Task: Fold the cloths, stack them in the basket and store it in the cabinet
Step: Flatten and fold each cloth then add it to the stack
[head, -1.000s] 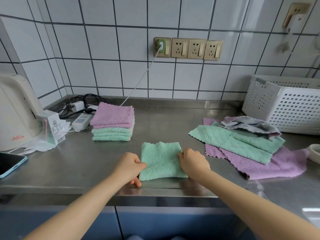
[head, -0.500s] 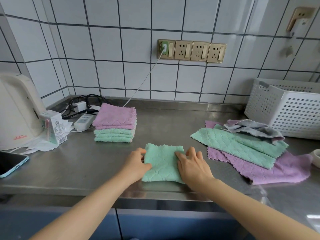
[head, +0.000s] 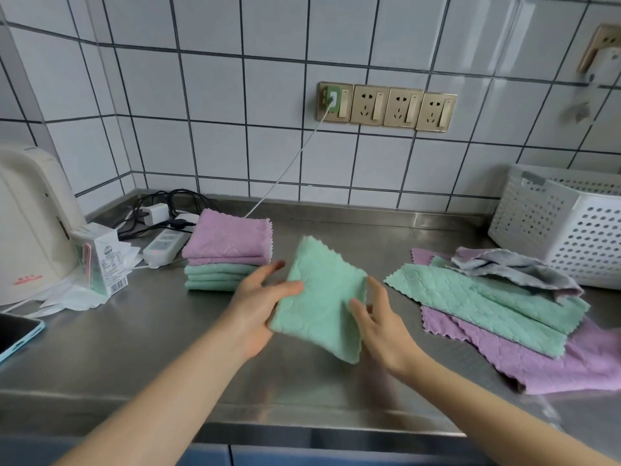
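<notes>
Folded green cloth (head: pixel 319 297) now lifted off the counter (head: pixel 134 348), pinched in left hand (head: pixel 258 301); right hand (head: pixel 379 321) open, just steadying it. Likely headed to stack (head: pixel 225 250) left of hands; basket (head: pixel 564 230) far right.

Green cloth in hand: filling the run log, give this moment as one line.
left hand: holds folded green cloth | right hand: open | folded stack: behind

Bare counter (head: pixel 134 348) lies open — folded stack (head: pixel 226 252) left, loose cloths (head: pixel 487 307) right.
</notes>
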`<state>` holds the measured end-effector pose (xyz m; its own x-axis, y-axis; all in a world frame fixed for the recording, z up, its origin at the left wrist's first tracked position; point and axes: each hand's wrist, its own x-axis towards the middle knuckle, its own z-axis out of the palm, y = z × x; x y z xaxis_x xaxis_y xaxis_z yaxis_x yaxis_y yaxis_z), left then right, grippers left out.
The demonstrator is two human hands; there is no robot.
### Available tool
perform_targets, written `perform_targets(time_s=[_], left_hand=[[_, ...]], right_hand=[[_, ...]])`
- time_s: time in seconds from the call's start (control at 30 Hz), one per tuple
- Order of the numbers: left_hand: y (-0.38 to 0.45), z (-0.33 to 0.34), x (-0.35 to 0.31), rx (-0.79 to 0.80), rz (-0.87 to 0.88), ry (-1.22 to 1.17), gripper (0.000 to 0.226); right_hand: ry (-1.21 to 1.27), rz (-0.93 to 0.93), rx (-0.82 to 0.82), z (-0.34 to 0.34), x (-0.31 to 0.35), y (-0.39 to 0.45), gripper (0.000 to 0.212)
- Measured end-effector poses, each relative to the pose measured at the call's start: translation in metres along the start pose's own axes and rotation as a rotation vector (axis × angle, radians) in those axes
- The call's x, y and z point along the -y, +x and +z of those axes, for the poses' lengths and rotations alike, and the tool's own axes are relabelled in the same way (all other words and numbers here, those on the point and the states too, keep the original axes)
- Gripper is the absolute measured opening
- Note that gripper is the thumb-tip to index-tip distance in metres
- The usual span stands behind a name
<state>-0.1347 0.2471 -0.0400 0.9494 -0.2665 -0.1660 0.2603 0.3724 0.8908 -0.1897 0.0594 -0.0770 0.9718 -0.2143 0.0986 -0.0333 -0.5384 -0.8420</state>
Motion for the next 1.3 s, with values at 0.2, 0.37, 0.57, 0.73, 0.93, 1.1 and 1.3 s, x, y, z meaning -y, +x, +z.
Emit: perform_targets(time_s=[0.2,0.37,0.57,0.73,0.93,1.1,1.3], left_hand=[[0.044,-0.039,-0.070,-0.125,0.324,0.152,0.050],[0.087,-0.084,-0.112,-0.392,0.590,0.670,0.037],[0.134,-0.130,-0.094,-0.468,0.455,0.827,0.038],[0.140,-0.142,-0.080,-0.459,0.483,0.755,0.040],[0.143,-0.148,-0.082,-0.395,0.698,1.074,0.042],[0.145,-0.149,-0.086,-0.360,0.523,1.340,0.033],[0.123,-0.142,-0.103,-0.407,0.497,1.423,0.037]], right_hand=[[0.304,-0.061,-0.034,0.032,0.079,0.077,0.057],[0.240,-0.134,-0.045,0.072,0.138,0.139,0.059],[0.195,0.031,0.006,0.120,0.130,0.169,0.051],[0.097,-0.004,0.031,0.124,0.113,0.175,0.050],[-0.067,-0.220,-0.049,0.134,0.109,0.185,0.037],[-0.359,-0.152,-0.036,0.137,0.103,0.188,0.032],[-0.422,-0.187,0.056,0.094,0.091,0.156,0.035]])
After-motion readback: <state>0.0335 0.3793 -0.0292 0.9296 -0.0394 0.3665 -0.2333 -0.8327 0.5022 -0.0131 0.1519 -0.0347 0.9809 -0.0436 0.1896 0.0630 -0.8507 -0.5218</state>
